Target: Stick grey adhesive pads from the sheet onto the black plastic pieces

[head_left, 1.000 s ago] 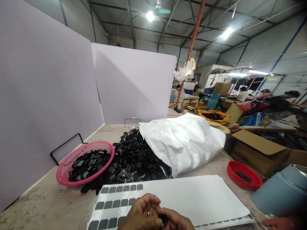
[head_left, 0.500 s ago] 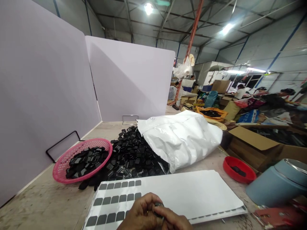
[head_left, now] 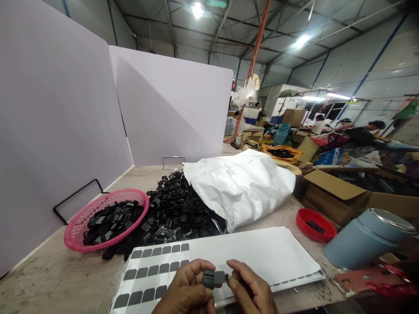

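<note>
My left hand [head_left: 188, 290] is closed on a small black plastic piece [head_left: 208, 279] with a row of small holes along its lower edge. Beside that piece, between my hands, shows a flat grey tab [head_left: 219, 277]; whether it is joined to the piece I cannot tell. The fingertips of my right hand [head_left: 250, 288] pinch a small dark part [head_left: 228, 279] at the tab's right end. Both hands are above a white sheet [head_left: 248, 248] bearing rows of grey rounded stickers [head_left: 153, 270] on its left side.
Black plastic pieces [head_left: 176, 209] lie heaped beside a white bag [head_left: 242, 187]. More fill a pink basket [head_left: 67, 237] at left. A red dish [head_left: 303, 224], a blue flask [head_left: 356, 244] and a cardboard box [head_left: 334, 187] stand at right. White panels [head_left: 170, 104] rise behind.
My hands were together around a small dark piece; my right hand has drawn away to the right, revealing the holed piece and the grey tab. The view has shifted slightly.
</note>
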Tool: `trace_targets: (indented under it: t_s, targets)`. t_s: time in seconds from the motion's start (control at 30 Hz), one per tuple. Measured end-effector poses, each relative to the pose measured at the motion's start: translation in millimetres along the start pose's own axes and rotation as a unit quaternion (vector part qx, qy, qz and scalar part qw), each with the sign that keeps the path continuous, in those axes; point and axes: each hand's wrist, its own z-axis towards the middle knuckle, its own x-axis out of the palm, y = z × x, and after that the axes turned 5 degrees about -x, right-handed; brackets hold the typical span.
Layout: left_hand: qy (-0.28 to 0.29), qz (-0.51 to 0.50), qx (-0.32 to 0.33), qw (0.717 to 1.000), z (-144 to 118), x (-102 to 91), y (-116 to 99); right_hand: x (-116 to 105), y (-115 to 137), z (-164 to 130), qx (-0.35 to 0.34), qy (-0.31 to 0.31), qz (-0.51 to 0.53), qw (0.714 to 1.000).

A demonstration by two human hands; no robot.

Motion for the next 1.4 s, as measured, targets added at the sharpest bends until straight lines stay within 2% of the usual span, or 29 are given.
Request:
trace_targets:
  t_s: [0.07,0.13,0.27,0.43,0.6,0.7,0.8,0.97,1.17,1.27,1.33,1.4]
  targets:
    - [0.001,-0.002,-0.006,1.0,0,1.7,0,4,1,2,-0.082,-0.012,-0.062,0.995]
    - [-0.003,-0.008,-0.003,1.0,0,3.3,0,8,-1,3,-0.14,0.012,-0.12,0.983]
    - [-0.006,-0.001,-0.006,1.0,1,5.5,1,12,-7,4,-0.201,0.081,-0.222,0.951]
    - [-0.02,0.003,0.004,1.0,2,4.5,3,13,-12,3,-0.219,0.085,-0.257,0.938]
    - [-0.013,-0.014,0.005,1.0,5,-1.3,6,16,-15,2,-0.224,0.065,-0.24,0.942]
    - [-0.012,-0.005,0.001,1.0,7,-4.7,7,18,-18,3,-0.223,0.057,-0.239,0.943]
    - [-0.009,0.007,-0.006,1.0,8,-6.0,6,18,-21,3,-0.218,0.075,-0.247,0.941]
    - [-0.013,0.059,0.001,0.998,6,-5.1,4,17,-19,4,-0.232,0.08,-0.277,0.929]
    - [-0.081,0.171,0.047,0.981,1,-3.3,3,33,-20,4,-0.299,0.046,-0.373,0.877]
    - [-0.12,0.228,0.081,0.963,-7,-7.6,-10,30,-20,9,-0.299,0.055,-0.384,0.872]
    - [-0.191,0.288,0.109,0.932,-13,-13.5,-24,19,-16,16,-0.248,0.07,-0.399,0.88]
    - [-0.265,0.365,0.137,0.882,-19,-20.4,-38,8,-10,26,-0.178,0.076,-0.427,0.883]
